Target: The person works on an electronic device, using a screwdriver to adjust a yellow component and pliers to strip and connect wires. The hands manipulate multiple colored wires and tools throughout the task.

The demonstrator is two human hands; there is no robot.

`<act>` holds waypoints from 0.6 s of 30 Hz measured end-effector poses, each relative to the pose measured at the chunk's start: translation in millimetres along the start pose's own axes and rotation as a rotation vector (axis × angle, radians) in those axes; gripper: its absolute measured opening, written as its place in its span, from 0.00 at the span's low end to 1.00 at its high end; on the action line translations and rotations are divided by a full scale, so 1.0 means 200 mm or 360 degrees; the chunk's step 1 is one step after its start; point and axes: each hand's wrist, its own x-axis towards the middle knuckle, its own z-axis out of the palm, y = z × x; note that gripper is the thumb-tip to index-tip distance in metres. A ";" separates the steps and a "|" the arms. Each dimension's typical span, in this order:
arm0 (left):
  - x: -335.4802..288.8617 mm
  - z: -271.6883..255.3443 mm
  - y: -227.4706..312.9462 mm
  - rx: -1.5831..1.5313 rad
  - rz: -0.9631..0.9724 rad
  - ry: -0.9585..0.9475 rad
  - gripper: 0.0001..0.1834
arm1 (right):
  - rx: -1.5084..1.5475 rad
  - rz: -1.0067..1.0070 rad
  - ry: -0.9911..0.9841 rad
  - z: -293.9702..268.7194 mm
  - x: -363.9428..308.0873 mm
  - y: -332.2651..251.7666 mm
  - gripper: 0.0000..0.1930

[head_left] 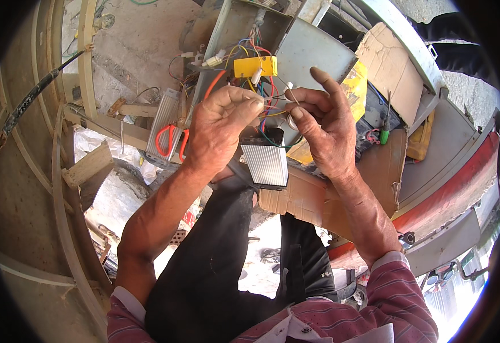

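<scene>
Thin coloured wires (271,110) run between my two hands, which are raised close together above my knees. My left hand (227,117) is closed, thumb and forefinger pinching wire ends. In my right hand (325,123) the thumb and fingers close on wires too, with the forefinger stretched upward. A small white piece shows at its fingertips, too small to name. Just beyond the hands hangs a yellow box (255,67) among loose wires. Below them stands a finned metal case (266,164) with dark ends, and wires lead toward it.
Orange-handled scissors or pliers (172,140) lie left, by another finned metal case (163,123). A green-handled screwdriver (385,128) stands at the right near cardboard (390,68). White connectors (214,59) hang from the open metal housing (313,48). Curved metal ribs (55,171) rise on the left.
</scene>
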 end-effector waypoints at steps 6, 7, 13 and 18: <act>-0.01 0.06 0.00 -0.0006 -0.0006 -0.0009 0.04 | -0.0001 0.0200 -0.0093 0.00 0.01 -0.01 0.17; -0.01 0.07 0.00 -0.0015 0.0014 -0.0030 0.04 | 0.0079 0.0198 -0.0075 0.02 0.01 -0.01 0.16; 0.00 0.06 -0.01 -0.0010 0.0010 -0.0008 0.04 | 0.0105 0.0289 -0.0100 0.00 0.05 -0.06 0.13; 0.03 0.03 0.01 0.0064 0.0047 -0.0049 0.07 | -0.0055 0.0342 -0.0234 0.00 0.11 -0.06 0.12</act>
